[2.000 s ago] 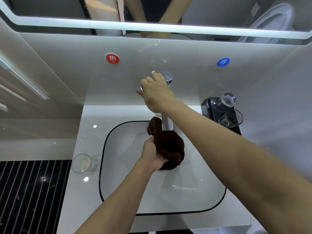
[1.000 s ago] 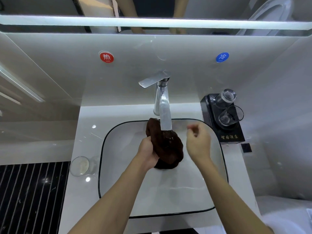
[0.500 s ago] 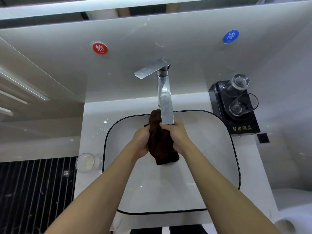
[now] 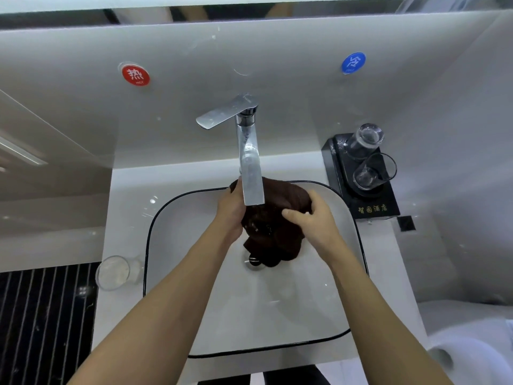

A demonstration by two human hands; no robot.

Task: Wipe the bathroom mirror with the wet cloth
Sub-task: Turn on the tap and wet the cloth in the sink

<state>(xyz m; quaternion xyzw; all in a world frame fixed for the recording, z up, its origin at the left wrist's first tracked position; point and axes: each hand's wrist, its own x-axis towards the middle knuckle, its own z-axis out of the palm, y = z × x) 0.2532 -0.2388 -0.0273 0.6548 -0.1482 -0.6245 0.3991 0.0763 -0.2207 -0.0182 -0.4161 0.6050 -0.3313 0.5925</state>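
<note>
Under faucet (image 4: 251,173), cloth (image 4: 277,237) in both grips (image 4: 231,213) (image 4: 319,222)

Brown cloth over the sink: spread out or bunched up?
Bunched up: the brown cloth is wadded between the left hand and right hand under the faucet.

The cloth (image 4: 273,232) is held in the sink (image 4: 277,315) under the faucet (image 4: 248,159), between the left hand (image 4: 231,211) and the right hand (image 4: 315,220).
</note>
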